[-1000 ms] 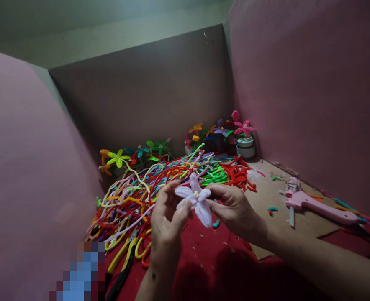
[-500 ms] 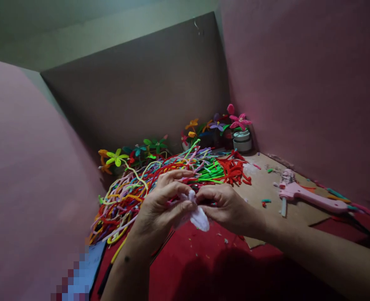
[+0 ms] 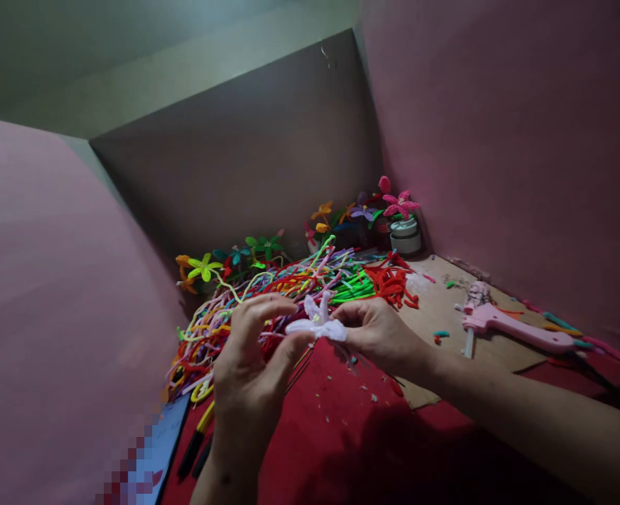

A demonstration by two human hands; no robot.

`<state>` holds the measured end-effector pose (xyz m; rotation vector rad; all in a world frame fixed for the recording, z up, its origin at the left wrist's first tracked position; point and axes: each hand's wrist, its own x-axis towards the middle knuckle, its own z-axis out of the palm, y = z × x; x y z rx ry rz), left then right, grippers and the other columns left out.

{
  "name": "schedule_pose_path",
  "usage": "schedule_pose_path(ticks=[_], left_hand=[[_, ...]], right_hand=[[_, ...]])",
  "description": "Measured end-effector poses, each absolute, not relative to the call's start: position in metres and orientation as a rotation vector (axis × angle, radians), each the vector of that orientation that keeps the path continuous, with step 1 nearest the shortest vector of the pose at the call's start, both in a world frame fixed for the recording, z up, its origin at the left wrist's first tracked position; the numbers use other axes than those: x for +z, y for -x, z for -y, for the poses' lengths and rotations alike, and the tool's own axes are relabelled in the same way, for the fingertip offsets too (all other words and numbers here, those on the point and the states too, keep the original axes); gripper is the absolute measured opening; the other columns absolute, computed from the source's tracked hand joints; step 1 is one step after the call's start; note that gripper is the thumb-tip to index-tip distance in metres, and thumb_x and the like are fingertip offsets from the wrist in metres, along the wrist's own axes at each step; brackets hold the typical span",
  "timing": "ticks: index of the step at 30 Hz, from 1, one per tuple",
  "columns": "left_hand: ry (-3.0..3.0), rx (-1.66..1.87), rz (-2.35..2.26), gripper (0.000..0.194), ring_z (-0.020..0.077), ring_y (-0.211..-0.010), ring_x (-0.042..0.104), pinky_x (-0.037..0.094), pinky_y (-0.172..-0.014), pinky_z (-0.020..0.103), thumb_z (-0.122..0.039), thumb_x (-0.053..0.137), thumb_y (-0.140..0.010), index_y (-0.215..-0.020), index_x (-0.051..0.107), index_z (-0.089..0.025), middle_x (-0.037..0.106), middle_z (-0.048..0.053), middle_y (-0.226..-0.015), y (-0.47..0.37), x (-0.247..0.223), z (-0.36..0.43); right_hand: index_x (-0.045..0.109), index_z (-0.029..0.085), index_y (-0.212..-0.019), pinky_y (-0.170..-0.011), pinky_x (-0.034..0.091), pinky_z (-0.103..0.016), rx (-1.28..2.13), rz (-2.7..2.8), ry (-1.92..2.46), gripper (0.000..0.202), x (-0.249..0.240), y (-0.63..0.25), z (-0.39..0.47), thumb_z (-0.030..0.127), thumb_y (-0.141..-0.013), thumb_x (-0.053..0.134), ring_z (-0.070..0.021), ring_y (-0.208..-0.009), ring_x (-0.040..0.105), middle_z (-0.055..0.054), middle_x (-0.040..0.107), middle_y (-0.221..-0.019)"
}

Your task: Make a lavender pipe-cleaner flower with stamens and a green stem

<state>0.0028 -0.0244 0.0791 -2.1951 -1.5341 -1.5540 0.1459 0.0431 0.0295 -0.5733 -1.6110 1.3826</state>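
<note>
Right hand (image 3: 378, 335) has the pale lilac fuzzy flower (image 3: 310, 327) pinched at its right side, thumb and index close together, so that's clearly the one gripping. Left hand (image 3: 250, 365) is a wide C shape — fingers curled over above, thumb stretched out below with its tip right by the petals on the left; can't tell whether it's actually pressing on them. The flower sits between the two hands, over the near edge of the pile of coloured fuzzy stems (image 3: 283, 286), tilted so you see it mostly side-on with a yellowish centre. Its underside is hard to make out, and the right hand's lower fingers are tucked out of sight. The left hand and wrist also block part of the pile and most of a tool with yellow and black handles (image 3: 203, 419). Both forearms run out of frame. Bottom left there's a blue thing (image 3: 169, 435) partly lost in pixelation — no clue what it is. The pink glue gun (image 3: 520, 331) lies on the cardboard (image 3: 426, 389), off to the right.
</note>
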Motion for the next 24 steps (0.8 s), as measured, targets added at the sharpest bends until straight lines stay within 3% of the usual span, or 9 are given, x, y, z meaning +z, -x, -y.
schedule_pose_path(ticks=[4,7,11,19,24], left_hand=[[2.139,-1.053,1.233,0.023,0.0200,-0.085,0.048,0.041,-0.075,0.033,-0.021,0.070,-0.066,-0.087,0.061,-0.023,0.060,0.003,-0.085,-0.011,0.072,0.029],[2.082,-0.931,1.210,0.018,0.0193,-0.077,0.047,0.040,-0.071,0.033,-0.020,0.067,-0.069,-0.085,0.059,-0.020,0.060,0.004,-0.080,-0.017,0.065,0.024],[2.040,-0.930,1.209,0.009,0.0180,-0.073,0.046,0.039,-0.069,0.032,-0.013,0.061,-0.073,-0.077,0.056,-0.020,0.059,0.003,-0.075,-0.021,0.062,0.021],[2.043,-1.053,1.136,0.016,0.0160,-0.073,0.052,0.043,-0.068,0.030,-0.006,0.058,-0.071,-0.073,0.051,-0.020,0.064,0.004,-0.080,-0.024,0.055,0.022],[2.002,-1.093,1.169,0.016,0.0167,-0.073,0.053,0.043,-0.070,0.032,-0.005,0.059,-0.069,-0.070,0.052,-0.020,0.064,0.004,-0.078,-0.031,0.050,0.022]], right_hand=[[0.060,0.012,-0.062,-0.043,0.034,-0.019,1.338,1.571,0.574,0.011,0.028,-0.144,-0.042,0.019,-0.070,0.058,-0.0050,-0.045,0.043,0.002,0.054,-0.052],[0.061,0.012,-0.065,-0.046,0.036,-0.019,1.187,1.589,0.582,0.007,0.025,-0.144,-0.040,0.015,-0.070,0.057,-0.0061,-0.050,0.046,0.001,0.056,-0.058],[0.063,0.012,-0.066,-0.048,0.038,-0.021,0.998,1.637,0.588,0.011,0.024,-0.146,-0.037,0.013,-0.072,0.054,-0.0076,-0.050,0.047,0.001,0.055,-0.055],[0.063,0.013,-0.066,-0.049,0.039,-0.022,0.892,1.674,0.598,0.015,0.022,-0.146,-0.036,0.009,-0.073,0.050,-0.0080,-0.049,0.048,0.001,0.056,-0.054],[0.064,0.015,-0.071,-0.057,0.044,-0.024,0.785,1.684,0.592,0.014,0.018,-0.147,-0.037,0.008,-0.072,0.052,-0.0108,-0.058,0.056,-0.003,0.063,-0.063]])
